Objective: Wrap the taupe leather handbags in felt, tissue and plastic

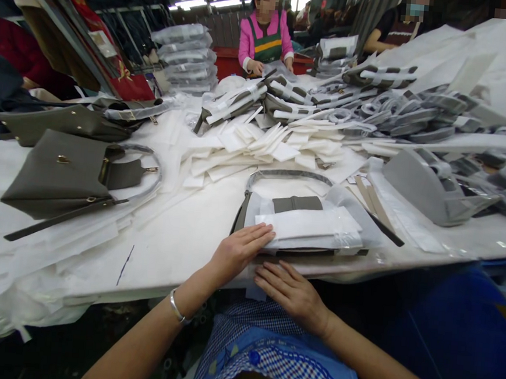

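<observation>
A grey-green handbag (298, 203) lies flat at the table's front edge, its wrapped handle pointing away from me. White padding sheets (311, 224) and clear film cover most of its front. My left hand (242, 246) rests on the bag's near left corner, fingers stretched out over the white padding. Just below the bag, at the table edge, my right hand (291, 292) lies with its fingers extended and palm down. Neither hand grips anything that I can see. What lies under the right palm is hidden.
Another grey-green handbag (65, 175) sits at the left with its flap open. White foam strips (265, 146) are heaped behind the bag, and wrapped straps (408, 111) pile up at the right. A co-worker in pink (265, 38) stands across the table. A blue bin (457, 322) is at lower right.
</observation>
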`<state>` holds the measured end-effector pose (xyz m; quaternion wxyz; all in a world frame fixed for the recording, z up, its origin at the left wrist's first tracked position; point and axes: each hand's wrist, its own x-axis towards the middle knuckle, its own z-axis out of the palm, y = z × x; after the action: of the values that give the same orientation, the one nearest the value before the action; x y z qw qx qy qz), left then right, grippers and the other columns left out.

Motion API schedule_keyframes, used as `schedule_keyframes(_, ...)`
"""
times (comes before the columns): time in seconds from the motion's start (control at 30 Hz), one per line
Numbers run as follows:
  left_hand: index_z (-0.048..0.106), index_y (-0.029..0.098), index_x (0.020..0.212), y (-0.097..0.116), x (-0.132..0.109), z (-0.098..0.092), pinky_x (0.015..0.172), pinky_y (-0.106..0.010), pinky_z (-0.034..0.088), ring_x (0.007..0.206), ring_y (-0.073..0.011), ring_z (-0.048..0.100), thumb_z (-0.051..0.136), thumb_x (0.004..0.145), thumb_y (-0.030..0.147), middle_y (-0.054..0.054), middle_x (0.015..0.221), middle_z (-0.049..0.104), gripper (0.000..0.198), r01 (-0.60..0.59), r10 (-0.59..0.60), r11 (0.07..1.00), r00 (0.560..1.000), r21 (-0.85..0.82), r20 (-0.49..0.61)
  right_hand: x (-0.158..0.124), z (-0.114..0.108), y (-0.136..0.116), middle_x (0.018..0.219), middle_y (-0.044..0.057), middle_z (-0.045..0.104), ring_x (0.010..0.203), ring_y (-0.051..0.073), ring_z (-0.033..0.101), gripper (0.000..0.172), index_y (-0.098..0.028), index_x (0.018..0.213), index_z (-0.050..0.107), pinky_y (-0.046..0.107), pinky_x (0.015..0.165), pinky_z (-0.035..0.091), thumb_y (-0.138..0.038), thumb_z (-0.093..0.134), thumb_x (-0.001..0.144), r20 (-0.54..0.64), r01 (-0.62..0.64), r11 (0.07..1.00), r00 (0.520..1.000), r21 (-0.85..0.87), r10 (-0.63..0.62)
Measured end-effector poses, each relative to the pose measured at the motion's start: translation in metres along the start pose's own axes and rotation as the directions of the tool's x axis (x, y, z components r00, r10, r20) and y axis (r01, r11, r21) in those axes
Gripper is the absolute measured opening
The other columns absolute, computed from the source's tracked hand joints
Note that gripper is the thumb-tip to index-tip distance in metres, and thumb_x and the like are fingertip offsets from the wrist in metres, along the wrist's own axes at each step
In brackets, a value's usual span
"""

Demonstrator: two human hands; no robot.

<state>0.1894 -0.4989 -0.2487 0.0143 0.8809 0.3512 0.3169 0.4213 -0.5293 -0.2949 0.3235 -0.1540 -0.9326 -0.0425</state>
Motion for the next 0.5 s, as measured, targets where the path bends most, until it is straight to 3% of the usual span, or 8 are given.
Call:
schedule_keyframes(0.23,0.041,0.021,0.148,0.001,-0.003,0.003,0.111,-0.045,0.049,0.138,-0.0212,0.047,0.054,0.095,0.007,-0.011,0.145,0.056,0.056,0.0,0.0,1.0,1.0,0.028,0.003,0.02,0.018,-0.002,0.111,0.008,0.077,0.108,0.02,0.071,0.028,-0.016,0.116,0.07,0.04,0.098,0.059,-0.007,0.055,0.093,-0.193,-0.041,0.988,0.979,0.149,0.07)
schedule_keyframes(0.5,0.046,0.02,0.145,0.008,-0.009,0.015,0.112,-0.044,0.049,0.139,-0.0211,0.046,0.049,0.097,0.004,-0.01,0.144,0.057,0.051,0.025,-0.022,0.998,0.998,0.055,-0.058,0.007,-0.008,-0.037,0.102,0.006,0.079,0.1,0.018,0.074,0.034,-0.017,0.11,0.07,0.032,0.092,0.061,-0.006,0.044,0.091,-0.181,-0.162,0.94,0.958,0.302,0.223)
